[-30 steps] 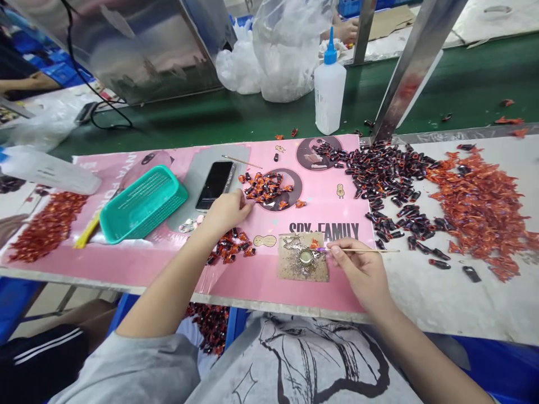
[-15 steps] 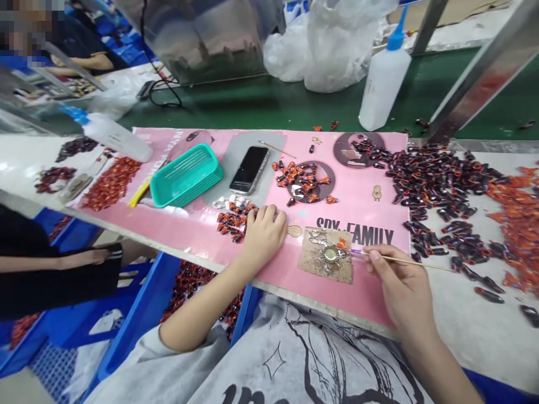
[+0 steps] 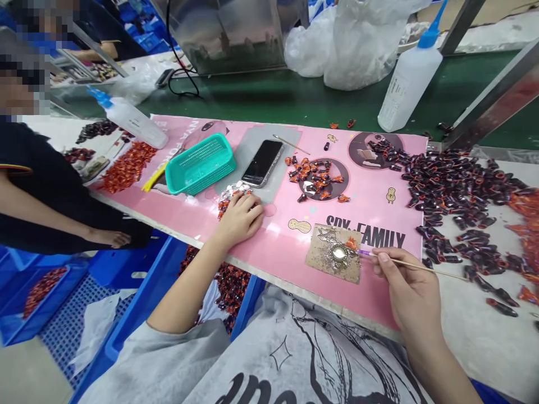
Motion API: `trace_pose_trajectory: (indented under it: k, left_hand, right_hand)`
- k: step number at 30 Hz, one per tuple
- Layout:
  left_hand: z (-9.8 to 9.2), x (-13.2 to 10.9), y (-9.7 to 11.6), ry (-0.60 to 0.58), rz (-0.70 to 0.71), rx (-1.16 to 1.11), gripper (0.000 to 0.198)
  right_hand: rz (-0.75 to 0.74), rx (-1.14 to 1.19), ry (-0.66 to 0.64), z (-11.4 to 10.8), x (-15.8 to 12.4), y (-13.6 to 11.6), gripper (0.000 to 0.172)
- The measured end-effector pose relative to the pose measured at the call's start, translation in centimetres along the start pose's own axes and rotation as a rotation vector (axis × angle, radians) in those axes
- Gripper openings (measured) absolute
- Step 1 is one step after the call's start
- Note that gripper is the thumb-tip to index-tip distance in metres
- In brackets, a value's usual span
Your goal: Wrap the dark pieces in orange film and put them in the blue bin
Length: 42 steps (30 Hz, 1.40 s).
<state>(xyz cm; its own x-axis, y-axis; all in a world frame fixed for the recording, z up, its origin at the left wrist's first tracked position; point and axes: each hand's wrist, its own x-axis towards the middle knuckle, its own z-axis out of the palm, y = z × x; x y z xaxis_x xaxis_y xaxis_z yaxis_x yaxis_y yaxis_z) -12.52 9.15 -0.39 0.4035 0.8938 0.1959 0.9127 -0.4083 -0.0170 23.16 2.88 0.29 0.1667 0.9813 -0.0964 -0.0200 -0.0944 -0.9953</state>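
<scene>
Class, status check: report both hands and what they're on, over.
Right hand pinches thin stick, tip at speckled card. Left hand palm-down on small pile of pieces, grip unclear. Phone, teal basket beyond it.

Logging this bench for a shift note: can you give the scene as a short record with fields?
Surface: pink printed mat on a workbench
Left hand: palm down on a small pile of red-and-dark pieces, beside the phone
Right hand: pinches a thin stick, tip at the edge of the cardboard square
On the square: round cap, orange piece
Nearby: teal basket, squeeze bottle, heap of dark pieces
Other people: co-worker's arm at far left
</scene>
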Motion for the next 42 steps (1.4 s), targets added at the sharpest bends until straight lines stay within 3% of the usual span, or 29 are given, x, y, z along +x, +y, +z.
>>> trace_pose_trajectory:
  k: [4,7,9,11,14,17,19,21,25,29,32,35,38,42]
  left_hand:
    - [-0.4,-0.8,-1.9,0.011,0.021,-0.029,0.028]
    - [-0.9,-0.4,-1.5,0.095,0.059,-0.041,0.025]
    - [-1.3,1.0,0.3,0.176,0.082,-0.055,0.023]
    - [-1.7,3.1,3.1,0.182,0.099,-0.073,0.022]
    - [-1.7,6.5,7.5,0.023,0.053,-0.022,0.021]
    - [-0.9,8.4,9.6,-0.105,-0.049,0.044,0.021]
    - [-0.1,8.9,9.4,-0.112,-0.091,0.051,0.026]
    - [0.5,9.3,8.7,-0.031,-0.109,0.04,0.029]
    - [1.0,11.0,9.0,0.19,0.096,-0.109,0.028]
    - [2.1,14.2,10.8,0.057,0.292,-0.191,0.032]
    - [2.8,16.1,10.2,-0.01,0.254,-0.185,0.031]
    - [2.8,16.7,8.4,0.003,0.198,-0.146,0.031]
    - [2.2,17.3,7.9,0.031,0.175,-0.113,0.033]
    - [2.6,20.5,11.2,0.04,0.244,-0.177,0.036]
  right_hand:
    - [-0.007,-0.024,-0.026,0.2,-0.1,-0.3,0.032]
    - [-0.012,-0.034,-0.04,0.2,-0.1,-0.6,0.027]
    - [-0.011,-0.044,-0.051,0.3,-0.2,-0.7,0.026]
    - [0.0,-0.051,-0.06,0.5,-0.2,-0.7,0.027]
    - [0.016,-0.039,-0.064,0.6,-0.3,-0.6,0.03]
    - [0.021,-0.027,-0.06,0.5,-0.3,-0.5,0.033]
    - [0.022,-0.007,-0.061,0.3,-0.4,-0.5,0.032]
    - [0.027,0.04,-0.065,0.1,-0.4,-0.6,0.031]
    - [0.047,0.118,-0.088,-0.2,-0.5,-0.9,0.032]
    - [0.083,0.144,-0.161,-0.2,-0.6,-1.0,0.036]
    - [0.129,0.208,-0.185,-0.4,-0.8,-0.9,0.038]
    - [0.145,0.274,-0.203,-1.0,-1.2,-1.2,0.035]
    - [0.051,0.304,-0.204,-2.0,-1.6,-2.2,0.024]
    - [-0.133,0.258,-0.165,-3.3,-1.7,-3.1,0.014]
